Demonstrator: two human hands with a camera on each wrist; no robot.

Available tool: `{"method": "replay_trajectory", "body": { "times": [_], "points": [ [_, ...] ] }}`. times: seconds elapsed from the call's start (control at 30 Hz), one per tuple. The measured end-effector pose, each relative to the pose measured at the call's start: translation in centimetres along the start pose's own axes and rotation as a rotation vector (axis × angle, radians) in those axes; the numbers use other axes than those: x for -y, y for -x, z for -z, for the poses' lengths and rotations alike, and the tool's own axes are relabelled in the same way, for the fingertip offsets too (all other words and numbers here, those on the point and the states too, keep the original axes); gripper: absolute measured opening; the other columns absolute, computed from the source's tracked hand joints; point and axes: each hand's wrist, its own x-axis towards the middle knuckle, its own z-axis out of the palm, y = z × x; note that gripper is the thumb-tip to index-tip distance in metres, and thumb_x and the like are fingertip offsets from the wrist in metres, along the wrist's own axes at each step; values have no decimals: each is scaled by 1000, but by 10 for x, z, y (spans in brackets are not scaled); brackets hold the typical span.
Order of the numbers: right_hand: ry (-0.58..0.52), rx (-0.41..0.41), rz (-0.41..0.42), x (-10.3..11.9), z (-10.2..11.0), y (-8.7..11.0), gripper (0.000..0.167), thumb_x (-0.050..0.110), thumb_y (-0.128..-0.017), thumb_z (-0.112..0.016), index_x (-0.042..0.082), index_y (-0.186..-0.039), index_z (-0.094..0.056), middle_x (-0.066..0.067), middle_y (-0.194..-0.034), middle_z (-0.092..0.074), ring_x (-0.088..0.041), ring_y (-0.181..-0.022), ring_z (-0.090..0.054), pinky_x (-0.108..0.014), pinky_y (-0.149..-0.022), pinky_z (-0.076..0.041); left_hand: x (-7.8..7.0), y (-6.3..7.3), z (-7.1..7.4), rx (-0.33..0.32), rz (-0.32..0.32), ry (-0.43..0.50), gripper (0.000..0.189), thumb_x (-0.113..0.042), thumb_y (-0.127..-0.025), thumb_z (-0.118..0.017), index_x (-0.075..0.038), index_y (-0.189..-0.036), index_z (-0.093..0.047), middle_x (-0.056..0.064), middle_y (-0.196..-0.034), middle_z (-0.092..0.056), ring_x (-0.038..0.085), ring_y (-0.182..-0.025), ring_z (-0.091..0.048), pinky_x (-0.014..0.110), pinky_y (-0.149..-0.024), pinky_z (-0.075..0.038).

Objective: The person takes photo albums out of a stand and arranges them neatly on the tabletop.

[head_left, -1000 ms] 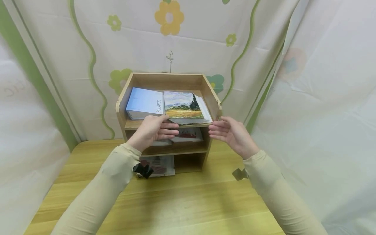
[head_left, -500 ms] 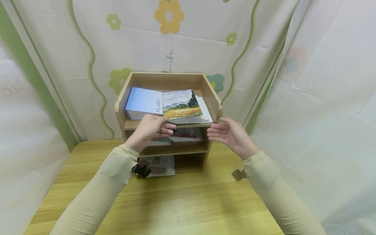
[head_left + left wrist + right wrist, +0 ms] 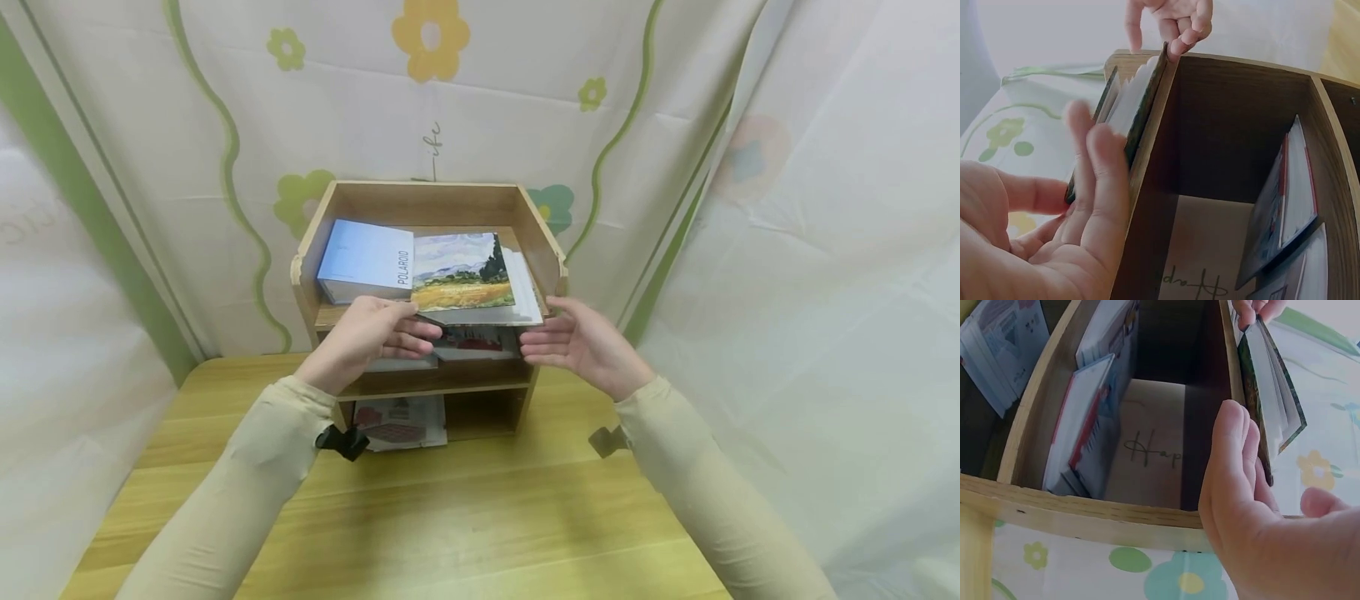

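Left fingers (image 3: 411,342) apparently pinch the painting-covered book (image 3: 461,271)

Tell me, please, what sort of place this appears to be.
Probably a small, curtained-off indoor workspace: floral-print fabric hangs behind a wood-grain table, on which stands a three-tier wooden shelf with books on it.

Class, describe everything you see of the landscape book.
The book has a painted cover: cloudy sky, hills, golden field, dark tree. Its covers part around white pages. It lies in the top tier of the wooden organiser, beside a blue POLAROID item. The left hand pinches its left near corner; the right hand is by the other, contact unclear.
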Motion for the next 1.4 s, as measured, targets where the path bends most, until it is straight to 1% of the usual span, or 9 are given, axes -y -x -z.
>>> {"method": "replay_trajectory", "body": {
  "times": [0.17, 0.3, 0.57, 0.7, 0.83, 1.0, 1.2, 1.3, 1.4],
  "points": [
    [-8, -50, -94, 3, -1, -8, 84, 38, -93, -68, -6, -146, -20, -32, -133, -46, -42, -114, -56, -48, -93, -53, 1, -1, 0, 40, 14, 56, 36, -23, -107, -45, 6, -127, -48, 21, -111, -68, 35, -99, -68, 47, -91, -54],
    [23, -71, -133, 8, -7, -11, 89, 40, -89, -74, -4, -146, -21, -29, -129, -47, -40, -113, -55, -47, -92, -54, 0, -1, 1, 45, 27, 65, 36, -24, -107, -45, 5, -128, -47, 21, -112, -68, 36, -102, -66, 47, -92, -54],
    [80, -82, -165, 13, -16, -15, 84, 45, -87, -74, -7, -139, -32, -27, -123, -51, -39, -106, -59, -46, -91, -55, 0, 3, 1, 7, 14, 19, 39, -26, -107, -45, 6, -129, -49, 19, -110, -69, 35, -99, -68, 48, -91, -54],
    [153, -66, -164, 15, -18, -14, 84, 48, -86, -74, -6, -137, -34, -29, -122, -54, -40, -104, -60, -49, -90, -55, -2, 5, -4, -53, -24, -52, 41, -27, -106, -45, 6, -128, -54, 18, -105, -71, 35, -93, -69, 43, -84, -58],
    [230, -51, -154, 18, -18, -15, 77, 48, -87, -73, -7, -131, -43, -30, -118, -58, -39, -100, -63, -49, -89, -55, -2, 6, -7, -90, -62, -114, 41, -26, -106, -45, 8, -125, -59, 17, -101, -72, 36, -90, -70, 39, -75, -61],
    [272, -58, -161, 17, -19, -17, 67, 45, -89, -72, -6, -125, -49, -26, -112, -61, -37, -96, -64, -48, -88, -55, -3, 7, -7, -99, -77, -147, 42, -27, -106, -45, 8, -124, -60, 16, -100, -72, 32, -86, -71, 38, -74, -61],
    [287, -91, -140, 13, -19, -18, 54, 42, -84, -78, 3, -113, -55, -17, -98, -65, -28, -81, -66, -44, -86, -57, -3, 7, -7, -103, -91, -174, 42, -28, -106, -46, 7, -121, -63, 15, -99, -72, 29, -83, -72, 37, -73, -61],
    [282, -100, -129, 12, -20, -18, 48, 40, -83, -79, 6, -108, -56, -17, -97, -66, -26, -77, -66, -43, -85, -57, -3, 7, -7, -105, -95, -175, 42, -28, -106, -46, 7, -120, -64, 15, -99, -72, 29, -83, -72, 38, -73, -61],
    [277, -105, -117, 10, -21, -19, 49, 39, -83, -80, 6, -110, -57, -18, -101, -66, -24, -76, -66, -42, -85, -58, -3, 7, -7, -101, -94, -176, 43, -28, -106, -46, 7, -119, -65, 15, -99, -72, 31, -85, -71, 38, -75, -61]
  ]
}}
